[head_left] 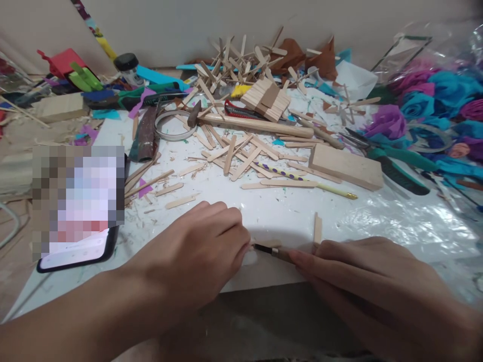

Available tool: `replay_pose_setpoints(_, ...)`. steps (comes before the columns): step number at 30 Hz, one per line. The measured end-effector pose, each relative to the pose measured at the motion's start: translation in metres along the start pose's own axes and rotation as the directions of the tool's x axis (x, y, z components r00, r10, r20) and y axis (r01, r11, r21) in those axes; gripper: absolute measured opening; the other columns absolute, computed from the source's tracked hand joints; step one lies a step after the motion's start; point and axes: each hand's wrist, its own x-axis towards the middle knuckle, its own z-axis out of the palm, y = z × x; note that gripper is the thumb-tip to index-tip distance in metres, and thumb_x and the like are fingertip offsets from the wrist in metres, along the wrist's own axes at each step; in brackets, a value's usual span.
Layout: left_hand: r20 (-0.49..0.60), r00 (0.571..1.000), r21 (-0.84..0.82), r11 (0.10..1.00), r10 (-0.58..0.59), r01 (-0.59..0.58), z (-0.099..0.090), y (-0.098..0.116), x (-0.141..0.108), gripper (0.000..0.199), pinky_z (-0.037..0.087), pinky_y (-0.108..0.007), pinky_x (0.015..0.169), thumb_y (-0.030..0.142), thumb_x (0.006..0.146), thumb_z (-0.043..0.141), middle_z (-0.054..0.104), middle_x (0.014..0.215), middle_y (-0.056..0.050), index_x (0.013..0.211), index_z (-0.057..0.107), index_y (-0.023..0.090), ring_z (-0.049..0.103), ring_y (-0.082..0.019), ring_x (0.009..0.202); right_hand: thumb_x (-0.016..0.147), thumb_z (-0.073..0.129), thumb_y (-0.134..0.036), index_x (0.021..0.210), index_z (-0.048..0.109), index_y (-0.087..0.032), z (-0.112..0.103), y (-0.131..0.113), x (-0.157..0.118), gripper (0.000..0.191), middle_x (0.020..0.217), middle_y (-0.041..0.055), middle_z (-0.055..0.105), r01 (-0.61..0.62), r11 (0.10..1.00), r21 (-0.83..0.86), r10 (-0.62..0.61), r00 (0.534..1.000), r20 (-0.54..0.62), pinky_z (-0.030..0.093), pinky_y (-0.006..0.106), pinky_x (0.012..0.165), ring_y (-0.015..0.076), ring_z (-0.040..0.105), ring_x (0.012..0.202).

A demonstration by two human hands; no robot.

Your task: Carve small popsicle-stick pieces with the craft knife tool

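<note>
My right hand [362, 269] is wrapped round the wooden handle of a carving knife [267, 249]. Its dark, narrow blade points left, with the tip close to the fingers of my left hand [211, 241]. That left hand is closed over the front edge of the white work surface [279, 216]; a small pale bit shows at its fingertips, but what it grips is hidden. Just behind the blade lies a pale wood piece [270, 243]. One craft stick [317, 229] stands out beyond my right knuckles, partly covered by them.
A phone [111, 241] lies at left. Loose craft sticks [241, 156], a hammer [256, 124], a tape roll [175, 125], a patterned pencil [335, 190] and a wood block [345, 166] spread behind my hands. Green-handled pliers [403, 173] and crepe paper flowers [422, 100] are at right.
</note>
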Motion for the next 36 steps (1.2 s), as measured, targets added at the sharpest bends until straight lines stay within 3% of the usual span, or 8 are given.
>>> replay_pose_setpoints(7,-0.006,0.993,-0.116,0.986,-0.121,0.119,-0.007,-0.006,-0.003,0.025,0.037,-0.036,0.076,0.016,0.112,0.044,0.062,0.088,0.000,0.094,0.061,0.019,0.053,-0.019,0.081,0.106,0.051,-0.010,0.131,0.068,-0.018,0.002,0.001,-0.005,0.031,0.090,0.0028,0.078,-0.017,1.000,0.021,0.017,1.000,0.024,0.039,0.035,0.053,0.0164,0.068,0.061)
replay_pose_setpoints(11,-0.044,0.989,-0.048,0.989,-0.141,0.139,-0.011,-0.008,-0.008,0.031,0.034,-0.037,0.075,0.030,0.115,0.047,0.061,0.085,0.000,0.090,0.061,0.019,0.051,-0.020,0.078,0.106,0.053,-0.011,0.130,0.070,-0.017,0.001,0.002,-0.001,0.029,0.084,0.0020,0.075,-0.021,0.998,0.053,0.020,1.000,0.019,0.041,0.034,0.053,0.0167,0.068,0.061)
replay_pose_setpoints(13,-0.029,0.991,-0.034,0.991,-0.133,0.132,-0.011,-0.008,-0.010,0.024,0.033,-0.038,0.077,0.032,0.112,0.055,0.062,0.088,-0.001,0.093,0.063,0.019,0.053,-0.021,0.081,0.106,0.053,-0.011,0.128,0.071,-0.017,-0.001,0.002,0.002,0.029,0.079,0.0008,0.073,-0.029,0.996,0.087,0.028,1.000,0.011,0.041,0.033,0.051,0.0161,0.067,0.058)
replay_pose_setpoints(16,0.021,0.992,-0.098,0.988,-0.122,0.123,-0.008,-0.009,-0.012,0.017,0.033,-0.038,0.079,0.025,0.108,0.059,0.063,0.092,-0.001,0.094,0.065,0.020,0.053,-0.021,0.083,0.108,0.054,-0.013,0.129,0.069,-0.022,-0.005,0.000,0.005,0.028,0.083,0.0007,0.079,-0.078,0.985,0.156,0.081,0.997,-0.010,0.044,0.031,0.051,0.0162,0.071,0.059)
replay_pose_setpoints(20,0.004,0.995,-0.138,0.986,-0.098,0.098,-0.004,-0.007,-0.011,0.024,0.035,-0.038,0.080,0.018,0.109,0.051,0.064,0.093,-0.003,0.090,0.066,0.019,0.054,-0.021,0.085,0.107,0.060,-0.015,0.125,0.070,-0.030,-0.009,-0.002,0.007,0.026,0.089,-0.0010,0.085,-0.151,0.968,0.198,0.162,0.986,-0.041,0.047,0.030,0.052,0.0161,0.076,0.063)
replay_pose_setpoints(29,-0.011,0.994,-0.171,0.980,-0.106,0.103,-0.006,-0.005,-0.008,0.023,0.037,-0.035,0.076,0.013,0.107,0.054,0.063,0.086,-0.001,0.087,0.064,0.018,0.054,-0.019,0.078,0.109,0.056,-0.016,0.125,0.073,-0.030,-0.007,-0.003,0.012,0.027,0.089,-0.0010,0.086,-0.167,0.967,0.191,0.165,0.986,0.024,0.046,0.028,0.050,0.0152,0.078,0.064)
replay_pose_setpoints(36,-0.013,0.995,-0.185,0.978,-0.099,0.095,-0.003,-0.008,-0.009,0.023,0.035,-0.034,0.074,0.012,0.107,0.057,0.062,0.085,0.000,0.086,0.064,0.017,0.053,-0.018,0.078,0.111,0.052,-0.028,0.124,0.069,-0.040,-0.009,-0.005,0.017,0.024,0.091,-0.0063,0.087,-0.223,0.962,0.161,0.217,0.975,0.054,0.050,0.027,0.052,0.0158,0.080,0.067)
